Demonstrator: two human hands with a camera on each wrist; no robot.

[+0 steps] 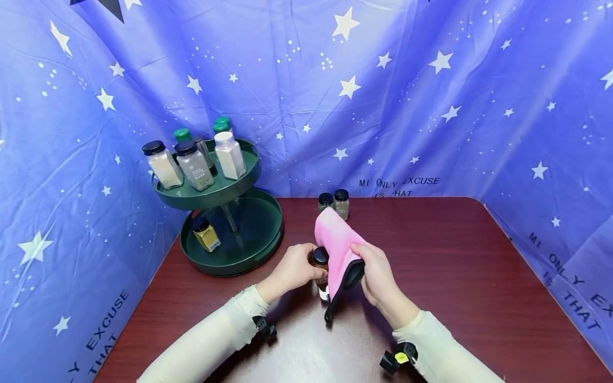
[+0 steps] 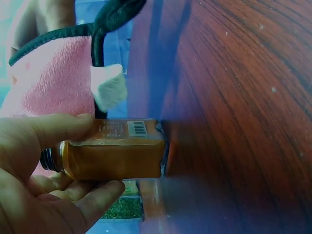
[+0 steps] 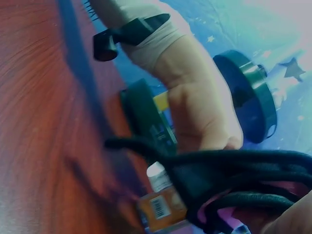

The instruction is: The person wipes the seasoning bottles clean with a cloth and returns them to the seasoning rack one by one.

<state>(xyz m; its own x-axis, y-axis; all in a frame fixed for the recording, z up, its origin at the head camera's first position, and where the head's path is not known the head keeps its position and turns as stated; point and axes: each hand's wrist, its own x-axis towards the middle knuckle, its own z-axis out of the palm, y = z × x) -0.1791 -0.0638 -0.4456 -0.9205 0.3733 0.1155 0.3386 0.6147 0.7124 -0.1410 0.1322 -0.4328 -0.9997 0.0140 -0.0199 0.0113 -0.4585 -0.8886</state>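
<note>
My left hand (image 1: 293, 268) grips a square spice jar (image 2: 114, 158) with a black cap and orange-brown contents, thumb on one side and fingers on the other. The jar stands upright, its base close over the table top. A pink cloth (image 1: 335, 236) with black edging and a white tag (image 2: 109, 87) hangs folded from my right hand (image 1: 379, 274), which pinches it by the upper right part. The cloth overlaps the jar's right side in the head view. In the right wrist view, folds of the cloth hide most of the jar.
A green two-tier rack (image 1: 232, 268) stands at the left, with several jars on its upper tier and a yellow jar (image 1: 207, 236) on the lower. Two small black-capped jars (image 1: 341, 205) stand behind the cloth. A starry blue curtain (image 1: 306, 106) surrounds the brown table (image 1: 455, 276).
</note>
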